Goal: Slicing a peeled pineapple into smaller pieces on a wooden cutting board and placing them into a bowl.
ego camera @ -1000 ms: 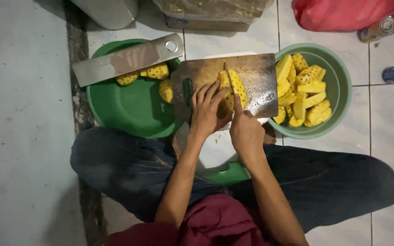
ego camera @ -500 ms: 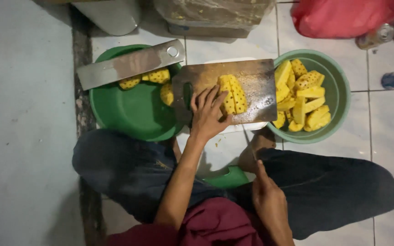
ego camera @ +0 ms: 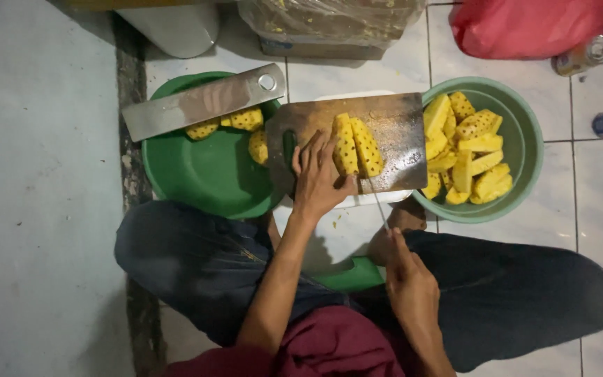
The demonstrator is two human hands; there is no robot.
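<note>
Two long peeled pineapple pieces (ego camera: 357, 145) lie side by side on a wooden cutting board (ego camera: 399, 126). My left hand (ego camera: 317, 180) rests on the board with its fingers against the left pineapple piece. My right hand (ego camera: 405, 276) is drawn back over my lap and grips a thin knife (ego camera: 380, 206) whose blade points up toward the board's near edge. A teal bowl (ego camera: 525, 164) right of the board holds several pineapple wedges (ego camera: 465, 150).
A green basin (ego camera: 204, 174) on the left holds a few pineapple chunks (ego camera: 246, 120), with a broad steel cleaver (ego camera: 200, 101) lying across its rim. A red bag (ego camera: 525, 28), a can (ego camera: 581, 57) and a plastic-wrapped box (ego camera: 329, 24) sit beyond on the tiled floor.
My right hand has pulled the knife back from the pineapple on the board to above my lap. My left hand stays on the pineapple, now seen as two pieces.
</note>
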